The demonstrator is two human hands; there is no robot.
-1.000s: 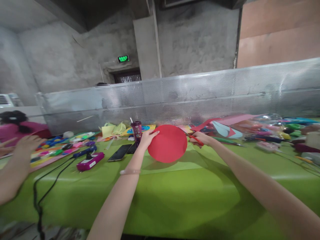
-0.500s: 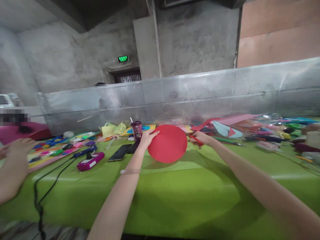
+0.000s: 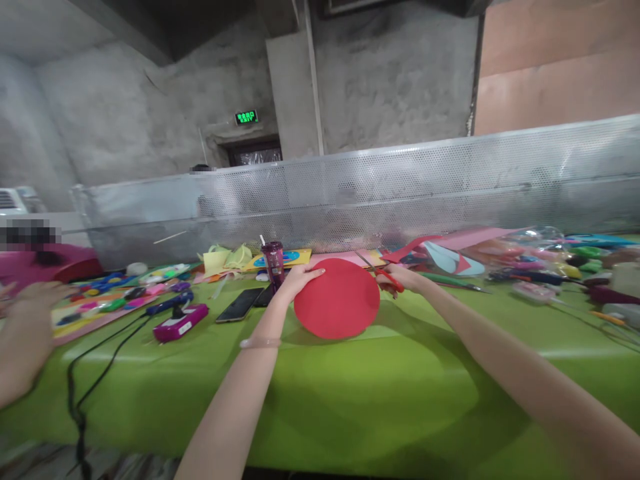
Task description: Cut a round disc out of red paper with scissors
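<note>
A round sheet of red paper is held above the green table in the middle of the view. My left hand pinches its upper left edge, thumb on top. Red-handled scissors are gripped in my right hand, just beyond the paper's right edge. Their blades point up and left, behind the paper's upper right rim, and look parted. Whether they touch the paper I cannot tell. Beneath the red paper, a pale green sheet lies on the table.
A dark cup with a straw and a phone are left of my left hand. Further left are a purple power strip and a co-worker's arm. Craft materials crowd the right. A perforated metal partition closes the back.
The red paper has tilted and dropped slightly toward me. The scissors have moved off its right edge, and their blades now show above it. My left hand has shifted slightly.
</note>
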